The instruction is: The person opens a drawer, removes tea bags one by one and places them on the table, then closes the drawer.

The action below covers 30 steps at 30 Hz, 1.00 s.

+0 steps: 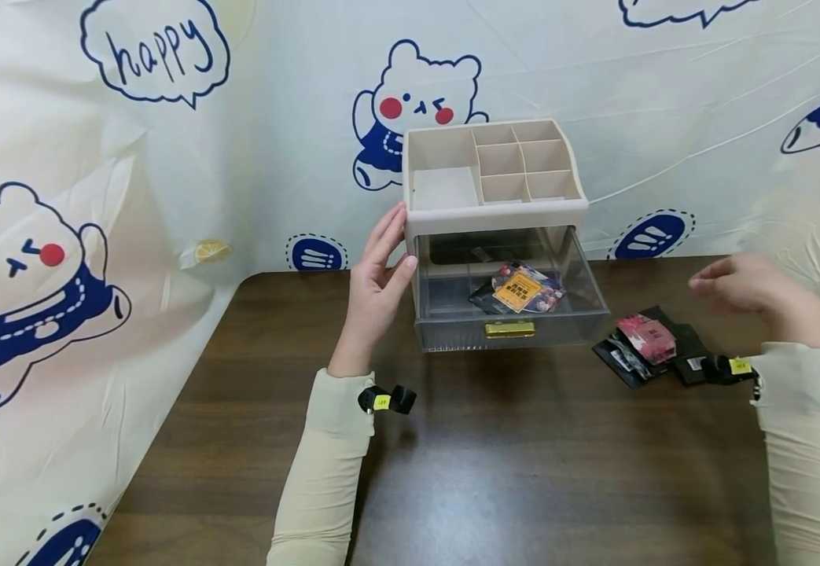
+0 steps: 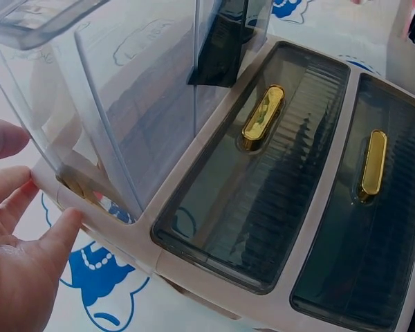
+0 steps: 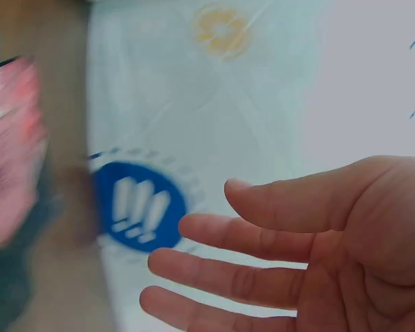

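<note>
A cream desktop organizer (image 1: 498, 218) stands at the back of the table, its clear top drawer (image 1: 512, 334) pulled out. Inside the drawer lies a dark packet with an orange label (image 1: 519, 291). My left hand (image 1: 379, 287) rests against the organizer's left side, fingers extended and thumb apart; in the left wrist view, fingertips (image 2: 69, 220) touch its frame. My right hand (image 1: 745, 287) is in the air at the right, holding nothing. Its fingers look loosely extended in the right wrist view. Several small packets, a pink one (image 1: 649, 338) on top, lie below and left of it.
Two closed drawers with gold handles (image 2: 264, 114) show in the left wrist view. Open compartments (image 1: 501, 159) form the organizer's top. A printed cloth (image 1: 296, 157) hangs behind and to the left of the dark wooden table (image 1: 494, 472).
</note>
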{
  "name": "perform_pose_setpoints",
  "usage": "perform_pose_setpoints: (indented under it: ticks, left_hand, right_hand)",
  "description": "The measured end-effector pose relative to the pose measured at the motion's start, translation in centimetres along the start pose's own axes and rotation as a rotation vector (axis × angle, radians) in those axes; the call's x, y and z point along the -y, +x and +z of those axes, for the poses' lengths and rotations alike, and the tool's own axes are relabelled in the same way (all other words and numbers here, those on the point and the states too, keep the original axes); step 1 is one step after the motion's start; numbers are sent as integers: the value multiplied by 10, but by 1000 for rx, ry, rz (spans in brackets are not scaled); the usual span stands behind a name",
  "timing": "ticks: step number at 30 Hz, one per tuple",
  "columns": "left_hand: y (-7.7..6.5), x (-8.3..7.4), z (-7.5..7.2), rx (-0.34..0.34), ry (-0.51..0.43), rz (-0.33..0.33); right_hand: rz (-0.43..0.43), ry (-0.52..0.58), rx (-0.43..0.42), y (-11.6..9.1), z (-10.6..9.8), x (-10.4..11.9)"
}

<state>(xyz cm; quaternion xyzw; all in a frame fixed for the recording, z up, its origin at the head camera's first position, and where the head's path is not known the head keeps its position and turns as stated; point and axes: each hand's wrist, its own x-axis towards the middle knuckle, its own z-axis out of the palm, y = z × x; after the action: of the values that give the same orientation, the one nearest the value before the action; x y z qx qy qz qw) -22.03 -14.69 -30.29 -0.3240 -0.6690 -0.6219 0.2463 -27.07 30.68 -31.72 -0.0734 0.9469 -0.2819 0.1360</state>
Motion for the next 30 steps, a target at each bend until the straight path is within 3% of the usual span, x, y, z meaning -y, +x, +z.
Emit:
perform_pose_setpoints:
  ticks: [6,12,20,26,30]
  left_hand:
    - [1,0,0,5,-3,-8]
    - [1,-1,0,4,5,-3]
    - [0,-3,-2,-6,4,-9]
    - [0,-4,-2,-1,0,-9]
    - [0,-5,-1,6,-1,-6]
  right_hand:
    - [-126,-29,-90,-9,-21,56]
    - [-234,-38,-119,-20,-41,137]
    - [-482,-231,84,-18,-42,233]
    - [-751,-318,279,3,-22,269]
    - [-781,-320,410,17,-3,283]
